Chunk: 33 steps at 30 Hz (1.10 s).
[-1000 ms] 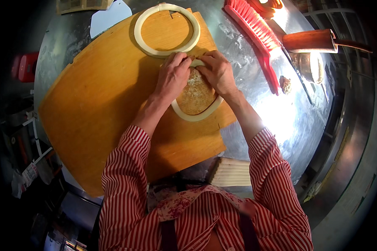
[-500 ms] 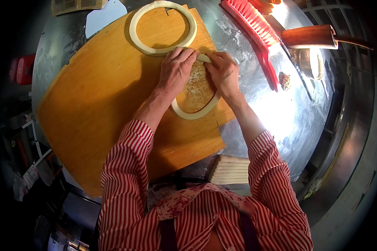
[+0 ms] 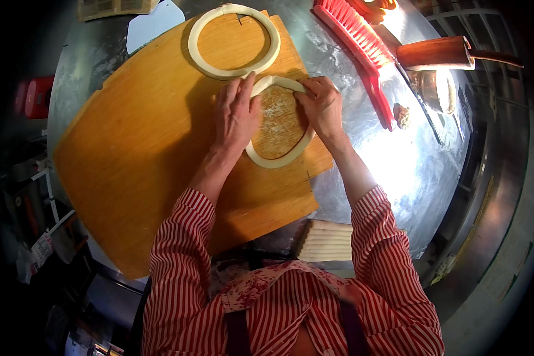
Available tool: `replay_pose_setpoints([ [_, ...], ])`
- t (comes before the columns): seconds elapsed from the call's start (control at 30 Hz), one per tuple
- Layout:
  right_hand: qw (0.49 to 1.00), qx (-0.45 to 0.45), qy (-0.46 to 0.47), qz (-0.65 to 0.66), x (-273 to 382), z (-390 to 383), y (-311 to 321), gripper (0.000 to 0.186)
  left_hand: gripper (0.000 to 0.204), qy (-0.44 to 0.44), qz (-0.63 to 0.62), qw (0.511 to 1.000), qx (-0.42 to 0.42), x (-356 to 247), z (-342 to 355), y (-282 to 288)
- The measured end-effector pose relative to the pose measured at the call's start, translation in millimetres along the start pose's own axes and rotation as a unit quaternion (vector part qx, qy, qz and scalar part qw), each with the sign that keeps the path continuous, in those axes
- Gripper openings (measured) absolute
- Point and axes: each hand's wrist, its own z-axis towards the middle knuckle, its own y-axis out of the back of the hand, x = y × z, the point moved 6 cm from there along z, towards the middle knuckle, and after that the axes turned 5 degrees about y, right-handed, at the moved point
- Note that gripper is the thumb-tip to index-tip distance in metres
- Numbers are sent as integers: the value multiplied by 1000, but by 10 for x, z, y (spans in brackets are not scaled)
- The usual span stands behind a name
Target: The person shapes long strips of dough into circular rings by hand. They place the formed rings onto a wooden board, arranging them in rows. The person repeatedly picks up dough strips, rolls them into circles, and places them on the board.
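Note:
A ring of pale dough rope (image 3: 277,161) lies on a wooden board (image 3: 142,154). At its upper right side, my right hand (image 3: 324,111) has fingers and thumb closed on the rope. My left hand (image 3: 237,115) rests at the upper left side of the same ring, fingers stretched and apart, covering part of the rope. Between my hands the top of the ring shows, slightly bent. Just beyond it lies a larger, rounder dough ring (image 3: 273,54), close to my left fingertips.
Several straight dough strips (image 3: 326,240) lie side by side near me. Right of the board, the metal table (image 3: 362,95) holds a red brush (image 3: 374,65), a wooden rolling pin (image 3: 436,53) and a metal bowl (image 3: 436,89). A pale flat scraper (image 3: 151,25) lies at the far left.
My left hand has moved left and loosened from the top of the near ring, uncovering the rope there. My right hand stays on the upper right side with little movement.

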Motion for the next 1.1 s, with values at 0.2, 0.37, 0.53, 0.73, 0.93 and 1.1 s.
replay_pose_setpoints([
  [0.2,996,6,89,-22,257,155,-222,36,54,51,19,998,27,38,-45,-17],
  [0.37,992,17,123,-37,318,254,-364,40,52,56,-22,998,16,143,-51,-23],
  [0.53,996,-19,87,10,-24,104,-93,42,47,5,-54,998,21,45,-184,181],
  [0.73,998,28,58,14,45,-307,236,42,51,-186,-107,948,234,-165,-615,298],
  [0.93,949,187,224,-119,338,-904,198,35,36,-241,-93,930,261,-164,-688,278],
  [1.1,951,190,215,-119,209,-944,313,36,29,-229,-118,934,247,-233,-729,235],
])
